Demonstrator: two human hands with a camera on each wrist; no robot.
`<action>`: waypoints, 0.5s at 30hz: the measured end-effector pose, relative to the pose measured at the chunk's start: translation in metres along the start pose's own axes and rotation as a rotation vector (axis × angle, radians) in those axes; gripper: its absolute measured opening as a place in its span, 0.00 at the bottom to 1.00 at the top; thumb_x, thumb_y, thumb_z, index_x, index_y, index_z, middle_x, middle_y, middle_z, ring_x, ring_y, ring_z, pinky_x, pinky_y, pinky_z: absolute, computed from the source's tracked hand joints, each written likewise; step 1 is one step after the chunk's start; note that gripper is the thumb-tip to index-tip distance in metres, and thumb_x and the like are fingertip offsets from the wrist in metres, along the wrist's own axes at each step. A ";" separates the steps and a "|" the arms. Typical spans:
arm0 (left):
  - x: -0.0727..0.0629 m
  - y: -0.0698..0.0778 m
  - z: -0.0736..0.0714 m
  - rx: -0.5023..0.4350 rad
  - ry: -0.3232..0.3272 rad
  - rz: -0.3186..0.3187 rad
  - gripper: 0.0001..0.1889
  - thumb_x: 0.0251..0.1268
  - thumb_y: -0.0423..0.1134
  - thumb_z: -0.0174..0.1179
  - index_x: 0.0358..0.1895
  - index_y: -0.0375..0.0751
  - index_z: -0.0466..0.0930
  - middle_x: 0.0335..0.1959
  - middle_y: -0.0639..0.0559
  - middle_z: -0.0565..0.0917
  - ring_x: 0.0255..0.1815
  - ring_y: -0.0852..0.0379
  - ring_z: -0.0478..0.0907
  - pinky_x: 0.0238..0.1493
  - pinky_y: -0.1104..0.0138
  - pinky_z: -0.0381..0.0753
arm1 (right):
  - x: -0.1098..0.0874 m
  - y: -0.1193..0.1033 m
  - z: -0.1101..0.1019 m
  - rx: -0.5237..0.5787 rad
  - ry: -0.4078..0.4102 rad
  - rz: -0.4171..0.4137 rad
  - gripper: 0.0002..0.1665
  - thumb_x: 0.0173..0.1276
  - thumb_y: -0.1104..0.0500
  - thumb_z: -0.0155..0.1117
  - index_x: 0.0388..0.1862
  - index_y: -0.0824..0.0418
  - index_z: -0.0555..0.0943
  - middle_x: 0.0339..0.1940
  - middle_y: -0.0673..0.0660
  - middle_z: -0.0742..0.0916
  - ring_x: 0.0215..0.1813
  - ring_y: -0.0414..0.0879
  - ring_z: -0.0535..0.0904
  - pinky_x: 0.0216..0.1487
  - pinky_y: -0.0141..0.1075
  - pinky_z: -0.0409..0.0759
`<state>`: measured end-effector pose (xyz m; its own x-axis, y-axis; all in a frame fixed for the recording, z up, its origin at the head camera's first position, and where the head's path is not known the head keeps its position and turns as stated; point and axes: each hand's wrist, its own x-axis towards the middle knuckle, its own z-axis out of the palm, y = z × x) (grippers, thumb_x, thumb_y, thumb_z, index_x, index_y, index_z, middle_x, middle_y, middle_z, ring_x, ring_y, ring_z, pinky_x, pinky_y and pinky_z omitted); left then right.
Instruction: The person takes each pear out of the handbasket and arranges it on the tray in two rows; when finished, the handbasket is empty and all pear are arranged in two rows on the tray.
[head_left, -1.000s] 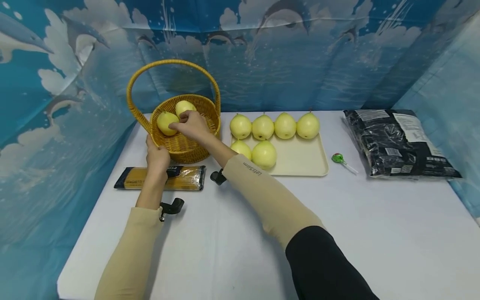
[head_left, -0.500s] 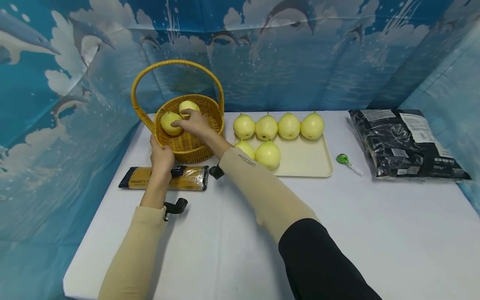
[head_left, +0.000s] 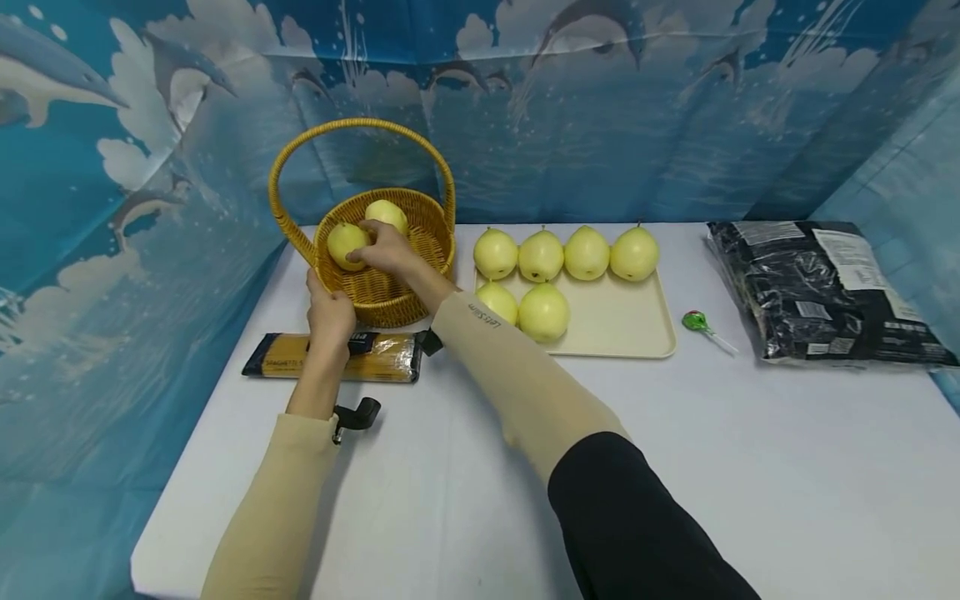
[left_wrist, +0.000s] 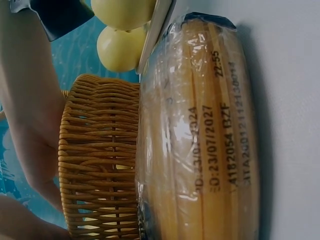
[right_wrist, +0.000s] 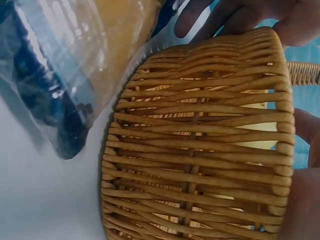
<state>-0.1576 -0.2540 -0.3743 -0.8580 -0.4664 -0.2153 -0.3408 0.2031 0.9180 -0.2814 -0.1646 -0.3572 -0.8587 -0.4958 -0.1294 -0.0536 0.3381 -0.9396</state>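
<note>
A yellow wicker basket (head_left: 390,312) with a tall hoop handle stands at the back left, tipped slightly toward me. Two yellow-green pears lie in it: the left pear (head_left: 345,242) and the right pear (head_left: 387,213). My left hand (head_left: 330,317) grips the basket's near left rim, its fingers (right_wrist: 240,21) against the woven wall in the right wrist view. Reaching inside, my right hand (head_left: 390,250) has its thumb and fingers around the right side of the left pear. The wicker hides most of that contact in the right wrist view.
A spaghetti pack (head_left: 382,358) lies before the basket, partly under my left wrist. Right of it, a cream tray (head_left: 622,321) holds several pears (head_left: 543,313). Farther right are a green lollipop (head_left: 696,321) and a black plastic package (head_left: 817,292). A dolphin-print curtain hangs behind.
The head view has shifted slightly, so everything appears farther right. My right hand's fingers have spread and settled against the left pear; the left hand keeps its hold on the basket.
</note>
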 end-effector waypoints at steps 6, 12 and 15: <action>0.001 0.000 0.001 -0.002 0.011 -0.004 0.37 0.86 0.38 0.30 0.86 0.58 0.21 0.88 0.40 0.43 0.86 0.45 0.51 0.83 0.51 0.56 | 0.000 0.004 0.002 -0.027 -0.020 0.003 0.46 0.73 0.60 0.71 0.85 0.55 0.62 0.78 0.58 0.75 0.74 0.53 0.75 0.70 0.43 0.76; 0.002 0.000 0.001 0.004 0.009 -0.007 0.37 0.86 0.38 0.30 0.86 0.57 0.21 0.88 0.39 0.42 0.86 0.45 0.50 0.83 0.50 0.55 | -0.001 0.005 0.008 -0.023 0.003 -0.034 0.45 0.70 0.62 0.74 0.81 0.59 0.62 0.77 0.60 0.73 0.72 0.54 0.75 0.68 0.44 0.77; 0.002 0.001 0.002 0.000 0.004 -0.008 0.37 0.85 0.37 0.29 0.86 0.57 0.20 0.88 0.39 0.42 0.85 0.45 0.53 0.82 0.50 0.58 | 0.000 0.008 0.009 -0.030 0.017 -0.043 0.45 0.70 0.64 0.74 0.81 0.58 0.63 0.78 0.59 0.73 0.72 0.55 0.75 0.68 0.45 0.77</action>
<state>-0.1606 -0.2528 -0.3751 -0.8533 -0.4719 -0.2216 -0.3480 0.1990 0.9162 -0.2771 -0.1686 -0.3671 -0.8638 -0.4968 -0.0837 -0.1055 0.3409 -0.9342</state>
